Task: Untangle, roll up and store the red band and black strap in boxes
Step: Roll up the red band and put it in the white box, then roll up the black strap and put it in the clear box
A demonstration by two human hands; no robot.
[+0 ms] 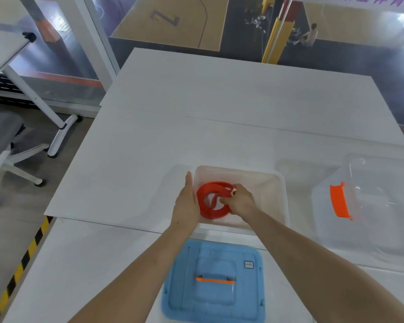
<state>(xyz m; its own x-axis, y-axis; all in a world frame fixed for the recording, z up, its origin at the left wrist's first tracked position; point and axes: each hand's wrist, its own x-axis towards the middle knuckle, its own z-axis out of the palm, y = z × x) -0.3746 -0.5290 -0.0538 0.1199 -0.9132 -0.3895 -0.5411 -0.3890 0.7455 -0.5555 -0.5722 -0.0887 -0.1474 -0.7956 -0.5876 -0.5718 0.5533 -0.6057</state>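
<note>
The red band [208, 212], coiled into a loose roll, lies inside an open white translucent box [271, 183] at the table's middle front. My right hand [239, 200] is closed on the right side of the coil inside the box. My left hand [186, 203] rests flat against the coil's left side at the box's left wall, fingers straight and together. The black strap is not in view.
A blue lid [216, 283] with an orange handle lies on the table in front of the box. A clear box [369, 206] with an orange latch stands at the right. White table [196, 113] stretches behind. An office chair stands off the left edge.
</note>
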